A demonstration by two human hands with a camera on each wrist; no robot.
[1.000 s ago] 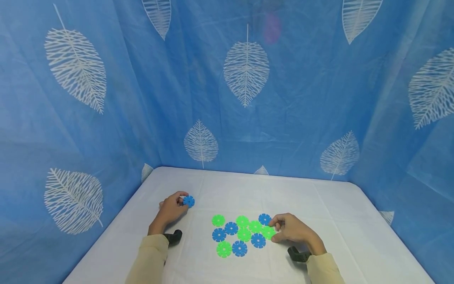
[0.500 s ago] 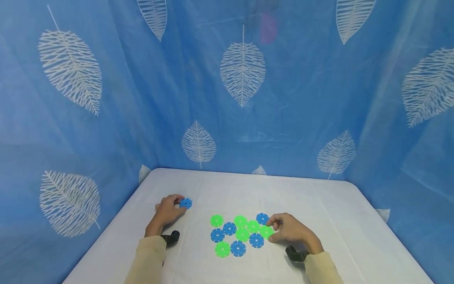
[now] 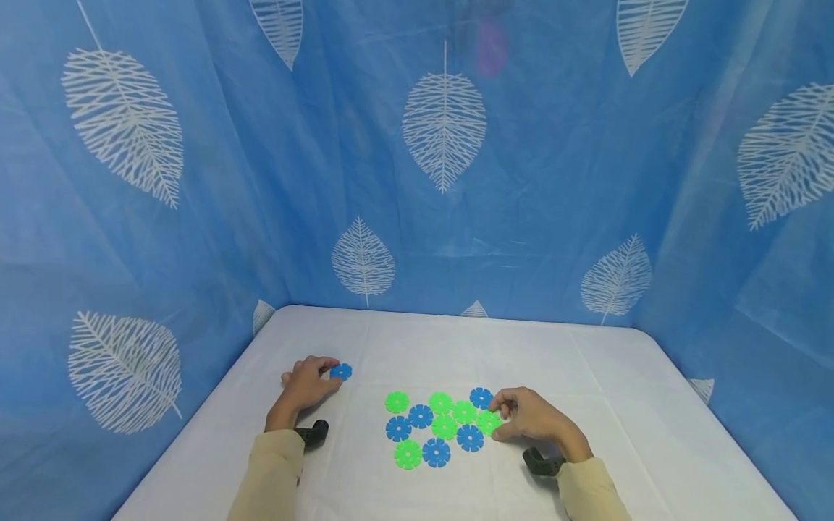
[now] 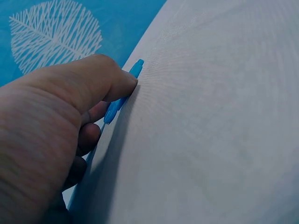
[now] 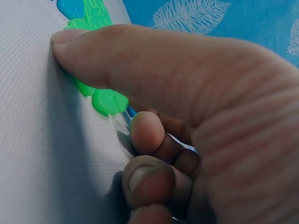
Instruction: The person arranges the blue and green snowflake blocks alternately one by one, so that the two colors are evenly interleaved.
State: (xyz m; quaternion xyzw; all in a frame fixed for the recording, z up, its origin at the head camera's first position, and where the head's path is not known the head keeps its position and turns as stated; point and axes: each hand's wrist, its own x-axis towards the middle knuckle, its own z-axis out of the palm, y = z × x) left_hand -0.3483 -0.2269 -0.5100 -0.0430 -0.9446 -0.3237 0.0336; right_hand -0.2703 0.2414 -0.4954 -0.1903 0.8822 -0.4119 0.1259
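Observation:
Toward the left of the white table, my left hand [image 3: 309,383] pinches a blue snowflake disc [image 3: 342,371] between thumb and fingers. The left wrist view shows this blue disc [image 4: 136,70] edge-on, close over the cloth, partly behind the thumb. My right hand [image 3: 534,415] has thumb and index finger at the edges of a green snowflake disc [image 3: 487,422], at the right end of a group of discs. In the right wrist view the thumb covers part of the green disc [image 5: 110,101], and the other fingers curl beneath.
Several more blue discs [image 3: 436,453] and green discs [image 3: 407,454] lie flat mid-table, some touching or overlapping. The white cloth [image 3: 521,354] reaches back to a blue leaf-print curtain [image 3: 534,181] standing behind and at both sides. Dark wrist mounts [image 3: 542,463] sit near both cuffs.
The blue disc in my left hand has tipped flatter, and the left hand has shifted slightly left. My right hand keeps its place at the green disc. The head view has drifted a little.

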